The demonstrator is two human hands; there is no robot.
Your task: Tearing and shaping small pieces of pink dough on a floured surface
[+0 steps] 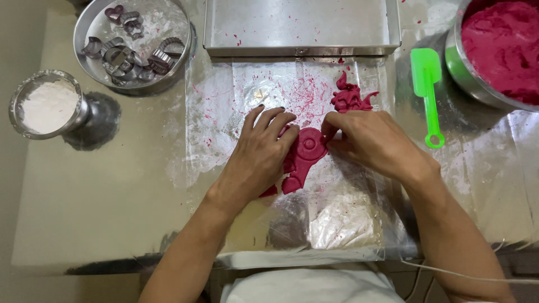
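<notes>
A flat piece of magenta dough [304, 159] lies on a clear plastic sheet [342, 219] in the middle of the steel table. My left hand [263, 152] rests palm down on the dough's left side, fingers spread over it. My right hand [371, 142] pinches the dough's right edge with its fingertips. A round cut shape with a small centre mark shows between the hands. A ragged lump of dough scraps [349, 96] sits just beyond my right hand.
A metal baking tray [302, 49] lies at the back. A round pan of metal cookie cutters [132, 44] and a cup of white flour [48, 105] stand at the left. A green spatula [429, 90] and a steel bowl of magenta dough [498, 49] are at the right.
</notes>
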